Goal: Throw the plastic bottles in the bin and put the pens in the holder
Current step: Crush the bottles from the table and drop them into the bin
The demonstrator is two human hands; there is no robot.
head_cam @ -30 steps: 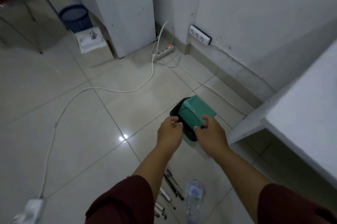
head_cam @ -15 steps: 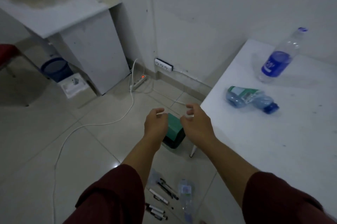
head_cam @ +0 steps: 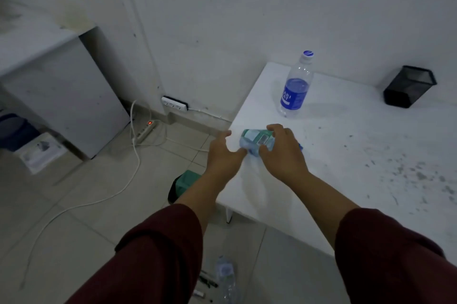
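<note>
A crushed plastic bottle with a green label lies on its side near the left edge of the white table. My right hand is curled over it, thumb and fingers around its body. My left hand hovers open just left of it, at the table's edge. A blue-label bottle stands upright further back. The black mesh pen holder sits at the table's far right. The green-lidded black bin is on the floor under my left forearm. Another bottle and several pens lie on the floor between my sleeves.
A white cabinet stands at the left wall, with a dark blue basket and a white box beside it. A lit power strip and its white cable trail across the tiled floor.
My view has risen from the floor bin to the table. Both hands left the bin's lid and moved up and right; my right hand has closed over the green-label bottle.
</note>
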